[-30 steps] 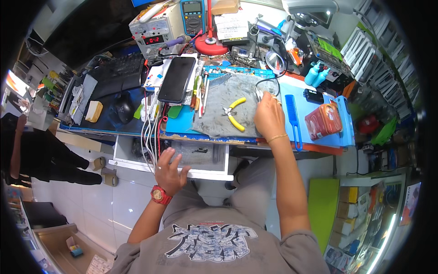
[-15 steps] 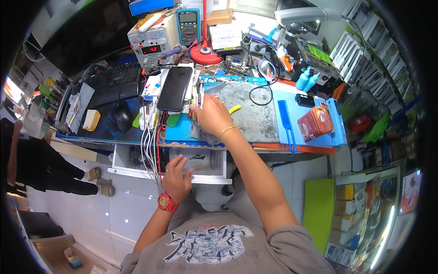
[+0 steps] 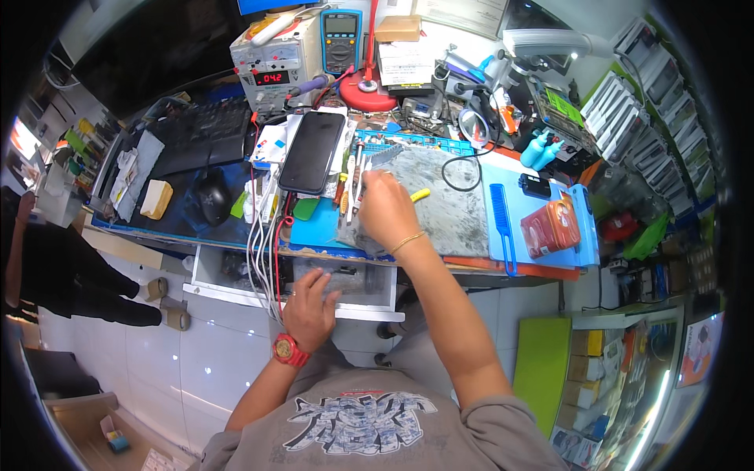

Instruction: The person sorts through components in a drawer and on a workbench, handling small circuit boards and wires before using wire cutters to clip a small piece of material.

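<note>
My right hand (image 3: 390,210) is over the left part of a grey work mat (image 3: 452,208), fingers curled downward; what they hold, if anything, is hidden beneath them. Just left of it lie several slim hand tools, among them a screwdriver with an orange handle (image 3: 341,188). A yellow-handled tool (image 3: 421,194) rests on the mat to the right of the knuckles. My left hand (image 3: 309,310), above the front edge of an open white drawer (image 3: 345,312), has its fingers stretched out with nothing in them. A dark smartphone (image 3: 312,151) lies at an angle on papers beyond the drawer.
White and red cables (image 3: 259,251) hang over the bench edge beside my left hand. At the right, a blue brush (image 3: 501,224) and a reddish pack (image 3: 551,228) lie on a light blue sheet. A power supply (image 3: 275,67) and a multimeter (image 3: 342,43) stand at the back.
My right hand has drawn back to the right from the slim tools, uncovering more of them. My left hand has stayed by the drawer. The whole view has shifted slightly.
</note>
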### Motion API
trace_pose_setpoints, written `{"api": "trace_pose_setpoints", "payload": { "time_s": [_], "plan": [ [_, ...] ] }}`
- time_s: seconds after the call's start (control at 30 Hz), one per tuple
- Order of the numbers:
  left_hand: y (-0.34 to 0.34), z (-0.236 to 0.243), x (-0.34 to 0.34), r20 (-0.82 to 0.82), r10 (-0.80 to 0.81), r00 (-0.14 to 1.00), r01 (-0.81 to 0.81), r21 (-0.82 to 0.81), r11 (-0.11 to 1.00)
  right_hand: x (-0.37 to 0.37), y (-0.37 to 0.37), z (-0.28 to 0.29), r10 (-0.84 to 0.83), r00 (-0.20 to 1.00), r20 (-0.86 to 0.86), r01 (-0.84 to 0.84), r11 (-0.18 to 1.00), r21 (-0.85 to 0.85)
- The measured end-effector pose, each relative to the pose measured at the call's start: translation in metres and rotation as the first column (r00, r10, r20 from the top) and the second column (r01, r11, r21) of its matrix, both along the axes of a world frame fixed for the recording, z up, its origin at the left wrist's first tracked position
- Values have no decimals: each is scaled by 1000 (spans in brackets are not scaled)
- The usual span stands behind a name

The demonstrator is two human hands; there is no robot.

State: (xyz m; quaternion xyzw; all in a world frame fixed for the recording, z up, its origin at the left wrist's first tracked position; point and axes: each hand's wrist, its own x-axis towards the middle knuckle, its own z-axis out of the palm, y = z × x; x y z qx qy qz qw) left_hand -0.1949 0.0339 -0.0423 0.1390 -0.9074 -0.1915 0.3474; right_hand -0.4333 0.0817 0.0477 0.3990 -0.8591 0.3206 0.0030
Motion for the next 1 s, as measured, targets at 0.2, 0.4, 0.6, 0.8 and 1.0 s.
{"api": "trace_pose_setpoints", "payload": {
  "time_s": [0.2, 0.4, 0.6, 0.8, 1.0],
  "plan": [
    [-1, 5, 0, 51, -25, 998, 24, 11, 1000, -103, -9, 12, -67, 941, -332, 74, 997, 7],
    [-2, 7, -2, 77, -27, 997, 26, 13, 1000, -188, -37, 8, 117, 957, -264, -36, 955, 293],
    [-2, 6, -3, 79, -18, 997, 17, 18, 1000, -206, -46, 13, 114, 991, -66, -84, 934, 347],
    [-2, 5, -3, 74, -20, 997, 19, 24, 1000, -181, -31, 18, 156, 962, 222, -194, 967, 164],
    [-2, 6, -3, 69, -16, 997, 15, 20, 1000, -179, -49, 11, 50, 974, -219, -15, 987, 159]
  ]
}}
